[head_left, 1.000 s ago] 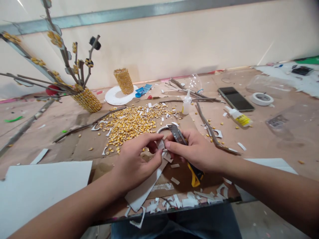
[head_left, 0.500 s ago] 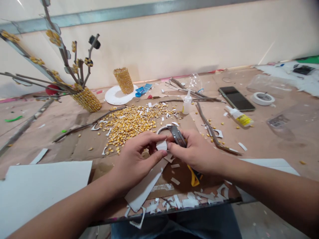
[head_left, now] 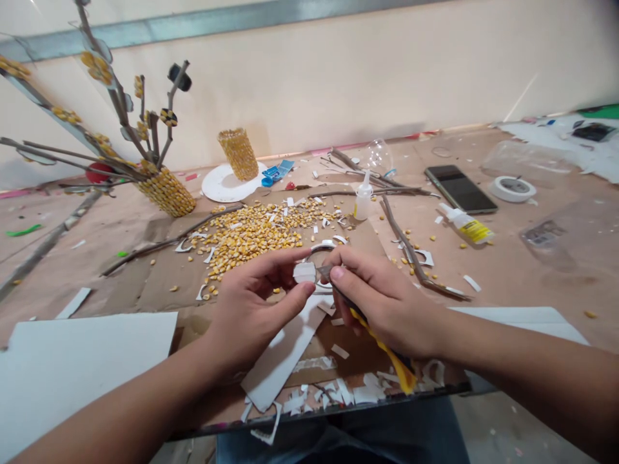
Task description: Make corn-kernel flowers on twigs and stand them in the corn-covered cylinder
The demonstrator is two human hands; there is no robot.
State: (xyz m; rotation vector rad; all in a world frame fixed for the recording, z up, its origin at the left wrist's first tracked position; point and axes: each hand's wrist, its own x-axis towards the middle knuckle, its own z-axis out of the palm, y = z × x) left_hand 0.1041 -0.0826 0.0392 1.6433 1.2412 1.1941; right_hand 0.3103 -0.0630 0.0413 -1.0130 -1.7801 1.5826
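My left hand (head_left: 261, 299) pinches a small white piece of board (head_left: 304, 272) between thumb and fingers, above the table. Close on its right, my right hand (head_left: 374, 296) is closed around a yellow-and-black utility knife (head_left: 387, 351). The grey tip of the knife points at the white piece; whether they touch I cannot tell. Behind both hands lies a ring-shaped item (head_left: 323, 246), partly covered by my fingers. A white strip of board (head_left: 285, 361) rests on the table under my left hand.
Corn kernels (head_left: 256, 238) lie heaped beyond my hands. A kernel-covered cup with branches (head_left: 167, 192) stands left, another kernel-covered cup (head_left: 238, 154) behind. Glue bottles (head_left: 362, 201), a phone (head_left: 459, 188) and white tape (head_left: 512, 189) sit right. White scraps (head_left: 333, 393) line the front edge.
My right hand has turned the knife, so its yellow end now reaches further toward the lower right. The white piece and my left hand have shifted slightly left and up.
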